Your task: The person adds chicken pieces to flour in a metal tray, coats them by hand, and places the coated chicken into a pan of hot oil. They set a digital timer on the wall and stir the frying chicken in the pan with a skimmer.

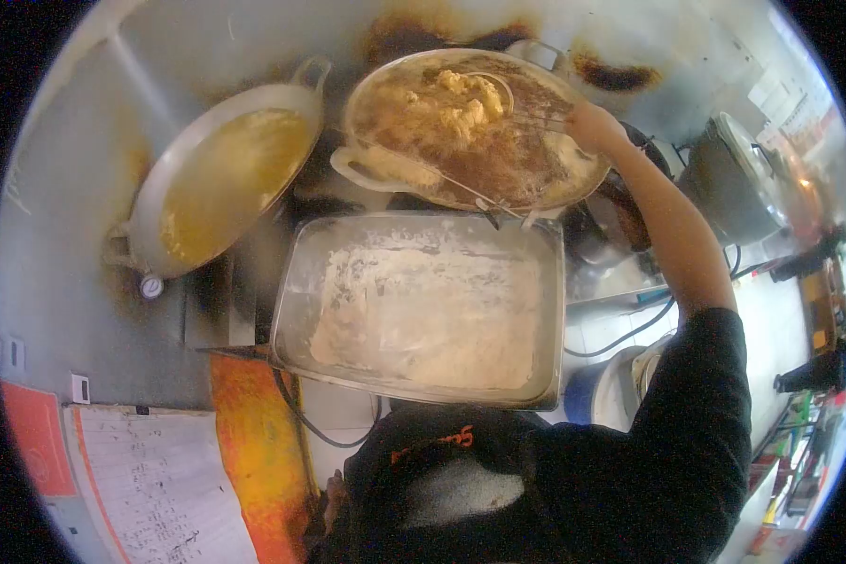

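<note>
My right hand [592, 129] is closed around the handle of a wire skimmer [512, 94], reaching over a wide pan of bubbling brown oil [526, 155]. Golden battered pieces [470, 105] sit in and beside the skimmer's bowl, near the pan's far side. A thin metal rod [451, 176] slants across the pan's near rim. Close to my body, only a sliver of my left hand [334, 498] shows, low at the left; its fingers are too hidden to read. In front of me a metal tray [291, 320] holds a layer of white flour [432, 320].
A second pan of yellow oil [235, 179] stands at the left, with a dial thermometer [151, 287] at its near rim. At the right are a lidded pot [738, 179] and a blue-sided tub [587, 393]. A written sheet [160, 479] lies lower left.
</note>
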Motion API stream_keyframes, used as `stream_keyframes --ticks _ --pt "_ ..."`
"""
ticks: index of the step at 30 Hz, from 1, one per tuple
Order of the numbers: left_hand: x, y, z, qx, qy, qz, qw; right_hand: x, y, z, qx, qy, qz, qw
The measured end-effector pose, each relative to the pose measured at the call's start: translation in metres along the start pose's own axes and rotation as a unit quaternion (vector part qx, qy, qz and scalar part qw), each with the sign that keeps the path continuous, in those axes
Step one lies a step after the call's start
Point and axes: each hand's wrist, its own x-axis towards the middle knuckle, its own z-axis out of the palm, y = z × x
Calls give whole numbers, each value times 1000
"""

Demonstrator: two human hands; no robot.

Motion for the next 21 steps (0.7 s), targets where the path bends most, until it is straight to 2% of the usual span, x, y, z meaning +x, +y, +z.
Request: stream_keyframes --ticks 1,5,7,11,14,15,17,20,21 --pt "2 1 -2 1 1 2 1000 -11 -8 -6 54 59 46 996" --pt "13 4 -6 4 11 10 1000 -52 -47 -47 17 32 105 994" --pt "13 9 -7 1 22 12 1000 -63 -56 -50 -72 15 120 990" --pt "22 7 -9 -10 41 -10 999 -82 -69 -50 -149 32 60 986" --pt "30 7 -10 -16 56 -45 997 -99 -80 -59 -225 73 50 970" --pt "40 11 -13 76 19 -68 995 -103 -76 -58 -235 83 36 968" --pt "32 12 -10 -63 49 -98 992 -109 -64 -56 -246 94 20 964" --pt "35 10 -8 -40 61 -54 996 -120 -52 -60 -251 94 30 963" --pt "33 10 -6 -42 62 -55 996 -131 -52 -69 -250 122 33 960"
